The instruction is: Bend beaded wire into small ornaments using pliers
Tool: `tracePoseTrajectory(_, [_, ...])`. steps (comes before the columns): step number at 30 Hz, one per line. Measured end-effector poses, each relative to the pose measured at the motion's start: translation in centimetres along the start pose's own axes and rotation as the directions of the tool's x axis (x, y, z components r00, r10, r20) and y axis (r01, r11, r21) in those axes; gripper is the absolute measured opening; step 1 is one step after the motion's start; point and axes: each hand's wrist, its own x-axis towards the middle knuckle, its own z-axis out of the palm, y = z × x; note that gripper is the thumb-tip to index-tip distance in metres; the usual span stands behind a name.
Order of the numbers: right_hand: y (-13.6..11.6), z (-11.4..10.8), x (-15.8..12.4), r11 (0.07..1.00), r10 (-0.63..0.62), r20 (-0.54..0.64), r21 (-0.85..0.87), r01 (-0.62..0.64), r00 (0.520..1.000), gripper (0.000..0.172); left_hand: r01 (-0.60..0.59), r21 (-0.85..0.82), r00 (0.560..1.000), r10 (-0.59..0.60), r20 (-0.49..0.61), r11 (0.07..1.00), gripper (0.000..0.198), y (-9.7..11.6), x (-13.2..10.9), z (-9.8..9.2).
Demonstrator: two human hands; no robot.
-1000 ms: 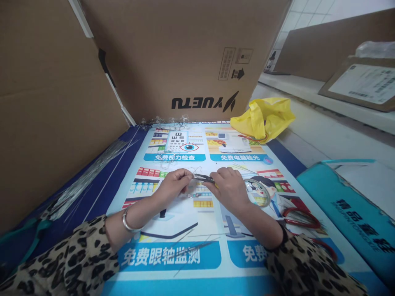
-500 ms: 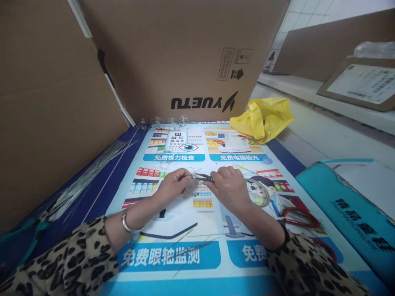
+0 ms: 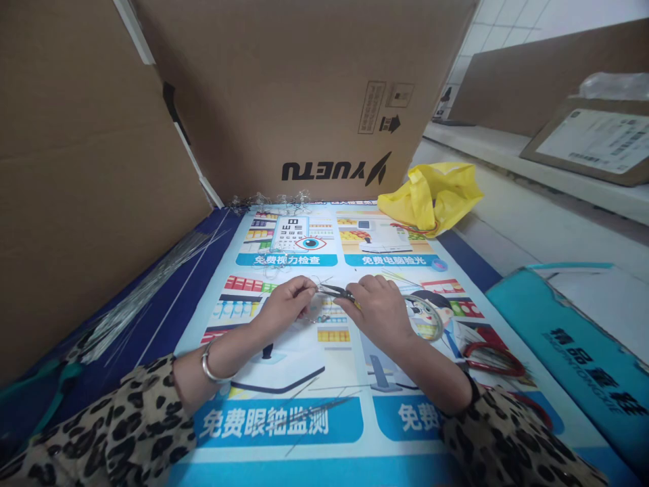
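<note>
Pinched in my left hand (image 3: 288, 297) is a small piece of thin wirework (image 3: 320, 318), with a loop and tiny beads hanging below the fingertips. My right hand (image 3: 378, 308) is closed round a pair of pliers (image 3: 334, 291), whose dark jaws point left and meet the wire beside my left fingertips. Whether the jaws grip the wire is too small to tell. The pliers' handles are mostly hidden in my palm. Just right of that hand, a pale ring-shaped coil (image 3: 435, 325) lies on the printed sheet (image 3: 339, 372).
Thin wires (image 3: 147, 291) lie bundled at left, near teal-handled pliers (image 3: 55, 385). Red-handled scissors (image 3: 494, 358) rest at right. Wire pieces (image 3: 274, 199) line the back by a cardboard box (image 3: 304, 88). A yellow bag (image 3: 430, 196) and teal box (image 3: 568, 338) stand right.
Both hands stay almost in place. The pliers' tips have shifted slightly at the wire, and the beaded loop below hangs a little differently.
</note>
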Motion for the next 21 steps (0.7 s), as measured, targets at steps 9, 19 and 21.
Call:
tracePoseTrajectory(9, [-0.07,0.14,0.02,0.995,0.041,0.009,0.089,-0.042,0.999,0.039,0.016,0.013,1.0,-0.016,0.0,1.0,0.017,-0.21,0.11,-0.08])
tracePoseTrajectory(19, [0.15,0.23,-0.04,0.99,0.01,-0.051,0.144,-0.002,0.999,0.038,-0.009,0.029,0.999,0.008,0.031,1.0,0.016,0.2,-0.08,-0.09])
tracePoseTrajectory(21, [0.04,0.17,-0.04,0.991,-0.018,-0.065,0.128,0.027,0.998,0.037,-0.007,0.033,1.0,0.006,0.027,0.999,0.018,0.1,-0.04,-0.1])
